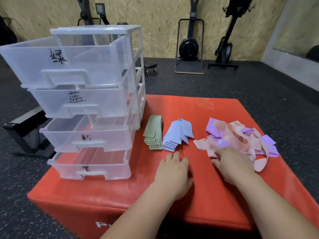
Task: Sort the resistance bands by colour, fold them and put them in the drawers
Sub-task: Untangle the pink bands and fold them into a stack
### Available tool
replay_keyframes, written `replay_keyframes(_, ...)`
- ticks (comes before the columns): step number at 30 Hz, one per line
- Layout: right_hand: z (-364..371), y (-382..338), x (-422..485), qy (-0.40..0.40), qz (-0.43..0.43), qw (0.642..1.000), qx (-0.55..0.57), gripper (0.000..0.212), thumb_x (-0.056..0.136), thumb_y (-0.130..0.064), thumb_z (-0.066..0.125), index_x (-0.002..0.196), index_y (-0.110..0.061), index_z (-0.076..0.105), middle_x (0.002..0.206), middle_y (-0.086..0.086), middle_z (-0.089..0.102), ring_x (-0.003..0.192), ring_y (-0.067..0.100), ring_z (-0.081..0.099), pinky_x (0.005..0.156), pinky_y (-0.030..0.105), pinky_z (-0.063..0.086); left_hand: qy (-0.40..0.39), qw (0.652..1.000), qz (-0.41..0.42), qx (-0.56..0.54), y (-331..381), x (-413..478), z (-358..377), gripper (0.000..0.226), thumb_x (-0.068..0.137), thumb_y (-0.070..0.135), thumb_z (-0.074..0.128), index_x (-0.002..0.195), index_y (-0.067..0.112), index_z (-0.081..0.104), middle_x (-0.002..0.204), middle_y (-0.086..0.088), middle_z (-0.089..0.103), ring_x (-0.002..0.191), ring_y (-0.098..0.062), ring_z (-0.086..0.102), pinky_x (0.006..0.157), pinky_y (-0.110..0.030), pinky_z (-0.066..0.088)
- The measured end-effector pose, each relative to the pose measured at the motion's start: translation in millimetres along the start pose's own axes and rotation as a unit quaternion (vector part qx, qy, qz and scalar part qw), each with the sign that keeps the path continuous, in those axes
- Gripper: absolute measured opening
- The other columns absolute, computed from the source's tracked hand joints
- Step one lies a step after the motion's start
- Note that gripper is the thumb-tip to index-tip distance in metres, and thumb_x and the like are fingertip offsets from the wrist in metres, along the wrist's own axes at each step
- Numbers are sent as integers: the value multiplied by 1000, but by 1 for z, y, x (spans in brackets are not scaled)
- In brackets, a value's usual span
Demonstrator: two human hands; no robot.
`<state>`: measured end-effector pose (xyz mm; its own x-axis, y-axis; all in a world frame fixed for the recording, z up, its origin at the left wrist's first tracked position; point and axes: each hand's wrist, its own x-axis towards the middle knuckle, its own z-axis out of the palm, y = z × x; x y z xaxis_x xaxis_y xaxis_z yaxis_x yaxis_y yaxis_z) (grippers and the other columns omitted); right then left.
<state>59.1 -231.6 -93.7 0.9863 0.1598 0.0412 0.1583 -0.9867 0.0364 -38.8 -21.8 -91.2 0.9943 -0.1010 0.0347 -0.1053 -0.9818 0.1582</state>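
- Our right hand (232,167) pinches a pale pink rubber band (211,153) at its fingertips, in the pink-purple tangle (245,140).
- Our left hand (174,171) lies flat, fingers loosely spread, beside it.
- We should draw pink out singly, leaving purple behind.

Left grip (174,175) and right grip (233,168): bare hands, short rounded fingers, fingertips blurred, so nails are unclear. Left forearm (138,213) and right forearm (279,204) are bare all the way to the near frame edge. The only clothing-free skin in view is these hands, wrists and forearms; the rest of the person is out of frame.
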Motion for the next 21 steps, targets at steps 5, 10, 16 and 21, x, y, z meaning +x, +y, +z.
replay_keyframes(5, -8, 21, -8, 22, 11, 996, 88, 6, 86, -34, 69, 86, -39, 67, 88, -11, 69, 89, 20, 66, 68, 35, 50, -26, 999, 4, -44, 2, 4, 5, 63, 96, 50, 64, 150, 22, 46, 157, -10, 41, 141, -35, 41, 112, -49, 43)
replay_keyframes(10, -35, 39, -26, 171, 46, 965, 195, 13, 87, -30, 74, 98, -37, 75, 92, -9, 74, 90, 23, 66, 71, 36, 50, -18, 997, 18, -75, 23, 7, 6, 63, 97, 50, 63, 151, 22, 46, 153, -9, 43, 139, -34, 42, 112, -50, 44)
replay_keyframes(16, -49, 69, -55, 157, 205, 893, 368, 14, 84, -38, 73, 96, -34, 79, 93, -12, 76, 95, 19, 70, 84, 34, 52, -2, 994, 46, -102, 53, 2, 2, 60, 97, 51, 64, 148, 23, 49, 151, -7, 45, 136, -34, 43, 111, -51, 45)
replay_keyframes(21, -51, 82, -81, 202, 231, 843, 442, 6, 85, -43, 77, 80, -41, 74, 88, -15, 76, 92, 15, 71, 87, 36, 55, 17, 991, 61, -121, 64, -4, 0, 61, 97, 50, 64, 150, 24, 48, 152, -5, 44, 136, -32, 45, 111, -49, 45)
